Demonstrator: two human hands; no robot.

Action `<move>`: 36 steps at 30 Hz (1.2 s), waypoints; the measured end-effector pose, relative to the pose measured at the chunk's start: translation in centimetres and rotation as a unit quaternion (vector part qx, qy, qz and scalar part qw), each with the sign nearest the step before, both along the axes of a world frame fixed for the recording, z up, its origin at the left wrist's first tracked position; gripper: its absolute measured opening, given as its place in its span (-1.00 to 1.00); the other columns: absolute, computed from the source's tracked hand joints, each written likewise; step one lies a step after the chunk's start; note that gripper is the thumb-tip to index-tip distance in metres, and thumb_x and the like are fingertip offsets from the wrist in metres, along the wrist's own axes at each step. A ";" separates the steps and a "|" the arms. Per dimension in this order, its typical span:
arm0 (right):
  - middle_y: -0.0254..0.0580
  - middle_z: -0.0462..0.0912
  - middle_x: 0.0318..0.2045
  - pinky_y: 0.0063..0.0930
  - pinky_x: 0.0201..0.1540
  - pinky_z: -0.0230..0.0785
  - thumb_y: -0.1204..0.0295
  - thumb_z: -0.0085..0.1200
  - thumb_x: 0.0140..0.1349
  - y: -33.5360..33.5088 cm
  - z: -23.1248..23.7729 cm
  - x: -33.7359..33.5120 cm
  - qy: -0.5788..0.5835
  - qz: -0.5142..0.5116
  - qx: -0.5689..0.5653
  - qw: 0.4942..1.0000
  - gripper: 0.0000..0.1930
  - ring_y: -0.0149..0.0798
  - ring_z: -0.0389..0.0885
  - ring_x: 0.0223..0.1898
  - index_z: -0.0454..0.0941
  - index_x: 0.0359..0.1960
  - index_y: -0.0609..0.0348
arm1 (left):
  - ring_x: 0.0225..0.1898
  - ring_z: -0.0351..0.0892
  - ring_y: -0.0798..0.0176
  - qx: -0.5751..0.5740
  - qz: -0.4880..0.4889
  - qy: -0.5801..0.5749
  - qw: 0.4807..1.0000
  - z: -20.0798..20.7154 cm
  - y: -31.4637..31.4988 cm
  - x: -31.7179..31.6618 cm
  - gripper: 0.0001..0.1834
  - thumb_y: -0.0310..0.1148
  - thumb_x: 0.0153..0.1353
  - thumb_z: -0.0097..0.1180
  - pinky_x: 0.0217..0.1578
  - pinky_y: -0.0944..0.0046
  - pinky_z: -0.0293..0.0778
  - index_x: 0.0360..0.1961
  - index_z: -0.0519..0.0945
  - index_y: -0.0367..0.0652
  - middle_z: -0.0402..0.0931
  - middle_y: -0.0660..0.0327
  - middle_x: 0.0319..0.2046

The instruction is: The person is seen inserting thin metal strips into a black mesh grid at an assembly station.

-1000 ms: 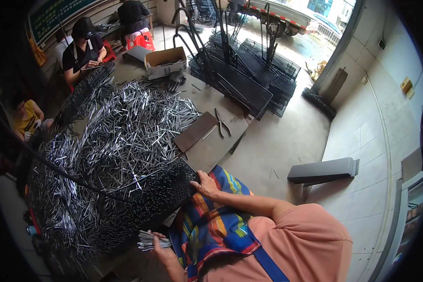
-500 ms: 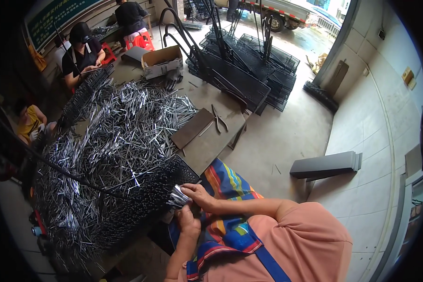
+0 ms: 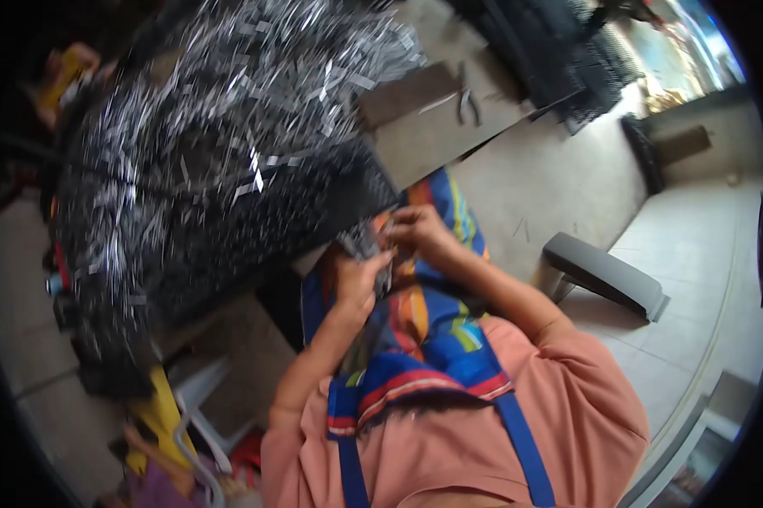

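Note:
My left hand (image 3: 360, 279) is closed around a small bundle of thin grey metal strips (image 3: 358, 242), just off the near corner of the workbench and over my striped apron (image 3: 420, 309). To its right, my right hand (image 3: 425, 235) has its fingers bent and pinched together close to the bundle; blur hides what is between them. Right in front of the hands is a dark, dense block of upright rod ends (image 3: 263, 222) along the bench edge. Behind it spreads a large heap of loose shiny metal strips (image 3: 271, 80).
A brown board (image 3: 409, 91) and pliers (image 3: 467, 100) lie on the bench at the far right. Black mesh racks (image 3: 551, 51) are stacked beyond. A grey angled stand (image 3: 606, 275) is on the floor at right. Co-workers in yellow (image 3: 68, 76) show at far left and lower left.
My view has swung down and to the left, blurring the picture. The strip bundle, upright and fanned before, is now lower and tilted. My right hand has drawn slightly away from it.

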State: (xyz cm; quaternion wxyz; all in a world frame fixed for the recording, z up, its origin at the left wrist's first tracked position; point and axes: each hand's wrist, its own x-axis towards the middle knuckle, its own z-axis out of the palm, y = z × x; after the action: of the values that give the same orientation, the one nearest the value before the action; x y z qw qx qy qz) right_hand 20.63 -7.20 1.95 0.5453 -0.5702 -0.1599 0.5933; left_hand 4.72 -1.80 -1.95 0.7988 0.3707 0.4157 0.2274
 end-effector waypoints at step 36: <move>-0.16 0.53 -0.50 -0.43 -0.44 0.36 0.58 0.25 0.06 11.2 -0.3 -1.0 -0.636 0.068 0.206 0.740 -0.85 -0.24 0.56 -0.50 0.68 -0.29 0.21 | -0.40 0.67 0.26 -0.015 0.143 -0.005 0.990 1.9 1.2 -0.6 -0.72 -0.71 0.04 0.13 -0.34 0.30 0.65 -0.17 0.55 -0.35 0.61 0.14 -0.29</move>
State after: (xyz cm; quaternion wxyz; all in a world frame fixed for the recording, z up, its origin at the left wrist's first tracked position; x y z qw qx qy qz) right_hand 19.61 3.98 1.61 0.3792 -0.6761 -0.6266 0.0805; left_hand 4.08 -0.63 -0.08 0.7655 0.2943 0.4635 0.3354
